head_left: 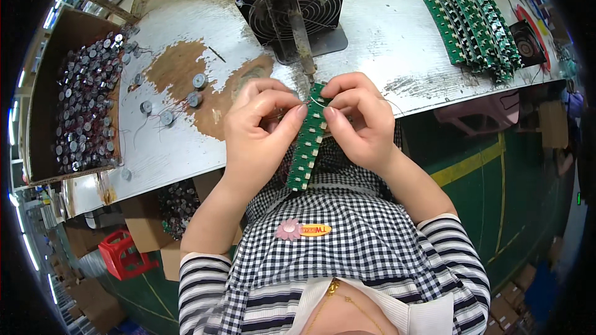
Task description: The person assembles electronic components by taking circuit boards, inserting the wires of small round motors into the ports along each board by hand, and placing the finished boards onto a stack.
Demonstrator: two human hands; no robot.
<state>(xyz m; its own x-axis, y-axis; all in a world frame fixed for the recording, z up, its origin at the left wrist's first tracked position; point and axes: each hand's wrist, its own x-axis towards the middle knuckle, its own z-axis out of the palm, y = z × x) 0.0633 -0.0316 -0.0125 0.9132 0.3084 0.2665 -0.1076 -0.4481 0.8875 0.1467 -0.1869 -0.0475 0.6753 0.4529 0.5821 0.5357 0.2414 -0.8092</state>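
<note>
A long green circuit board strip (305,149) with a row of small pale parts slants down from the soldering iron (302,43), whose tip points down at the board's far end. My right hand (363,118) is closed on the strip's far right edge, thumb and fingers pinching. From the other side, my left hand (261,115) is closed, thumb and forefinger pressed together at the board's left edge. What those fingertips hold is hidden. A thin pale wire (318,103) curves over the board between both hands, and another fine strand trails out right of my right hand.
A black fan (323,3) stands behind the iron. Left lies an open carton (115,124) heaped with small round metal motors; several loose motors (194,98) with thin wires lie nearby. Stacked green board strips (475,31) rest far right. A red stool (124,254) stands below the table.
</note>
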